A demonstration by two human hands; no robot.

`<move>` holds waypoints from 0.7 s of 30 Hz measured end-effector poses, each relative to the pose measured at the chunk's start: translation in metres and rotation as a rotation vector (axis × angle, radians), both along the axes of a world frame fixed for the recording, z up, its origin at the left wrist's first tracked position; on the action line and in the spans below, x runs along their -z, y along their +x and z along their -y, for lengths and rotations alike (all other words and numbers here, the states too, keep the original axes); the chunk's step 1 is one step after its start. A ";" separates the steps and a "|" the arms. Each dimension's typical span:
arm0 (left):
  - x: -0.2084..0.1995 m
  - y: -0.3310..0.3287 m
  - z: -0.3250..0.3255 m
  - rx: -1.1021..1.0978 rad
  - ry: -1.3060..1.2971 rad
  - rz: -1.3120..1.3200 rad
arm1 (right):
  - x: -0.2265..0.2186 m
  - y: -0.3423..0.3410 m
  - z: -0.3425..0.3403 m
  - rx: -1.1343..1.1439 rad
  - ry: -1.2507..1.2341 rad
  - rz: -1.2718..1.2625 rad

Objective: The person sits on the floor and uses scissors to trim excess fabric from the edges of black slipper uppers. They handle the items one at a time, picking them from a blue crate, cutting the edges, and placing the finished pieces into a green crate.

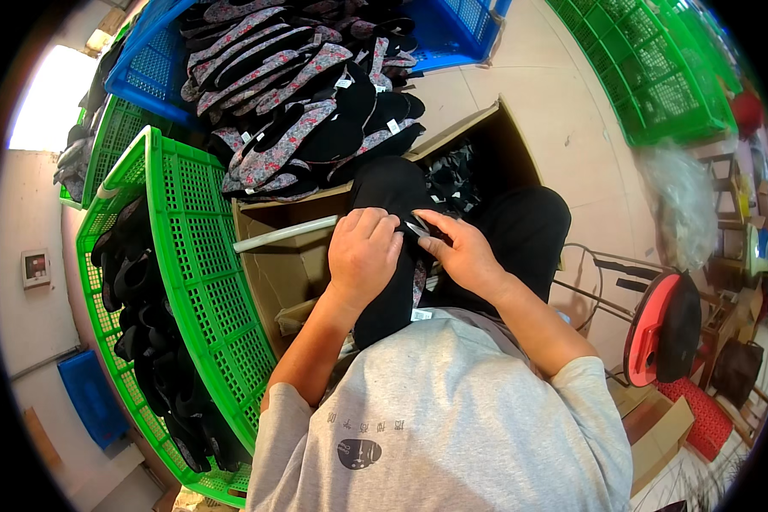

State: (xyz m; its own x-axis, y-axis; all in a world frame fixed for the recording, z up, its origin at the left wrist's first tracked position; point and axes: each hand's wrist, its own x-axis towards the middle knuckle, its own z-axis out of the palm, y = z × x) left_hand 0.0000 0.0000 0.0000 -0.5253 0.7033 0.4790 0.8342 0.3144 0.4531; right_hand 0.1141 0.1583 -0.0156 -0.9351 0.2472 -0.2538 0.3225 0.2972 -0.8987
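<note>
My left hand (365, 256) is closed, knuckles up, on a black fabric piece (382, 311) lying over my lap. A strip of floral cloth and a white label show along that piece. Close to its right, my right hand (463, 252) pinches small thread snips (417, 229), whose pointed silver blades face the left hand over the black cloth. The rest of the snips is hidden in my fingers. A white tube (286, 234) reaches from the left up to my left hand; I cannot tell whether the hand touches it.
Ahead lies a heap of floral and black fabric pieces (303, 128) with white tags, beside a blue crate (461, 30). A cardboard box (520, 141) stands around my knees. A green crate (205, 273) with black pieces is left. Right are a red-and-black round seat (648, 328) and green crates (636, 68).
</note>
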 end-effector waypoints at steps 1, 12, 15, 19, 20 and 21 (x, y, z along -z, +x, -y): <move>0.000 0.001 0.000 -0.004 0.003 0.002 | 0.010 0.001 0.001 0.032 -0.092 -0.082; 0.033 0.003 0.027 -0.301 0.145 1.112 | 0.010 0.009 0.000 0.239 -0.604 -0.083; 0.027 0.005 0.043 -0.240 0.373 1.563 | 0.026 0.014 0.004 0.276 -0.656 -0.108; 0.023 0.009 0.059 0.040 0.394 1.992 | 0.033 0.017 0.013 0.324 -0.717 -0.144; 0.017 0.011 0.057 0.013 0.462 1.970 | 0.031 0.018 0.015 0.331 -0.727 -0.142; 0.014 0.011 0.056 -0.035 0.564 1.922 | 0.026 0.018 0.018 0.327 -0.754 -0.146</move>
State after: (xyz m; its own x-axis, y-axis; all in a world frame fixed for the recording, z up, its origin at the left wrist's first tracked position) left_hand 0.0114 -0.0563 -0.0138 -0.5336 0.6830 -0.4988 -0.7729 -0.1545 0.6154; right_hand 0.1319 0.1405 -0.0420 -0.8821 0.3239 -0.3419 0.1531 -0.4894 -0.8585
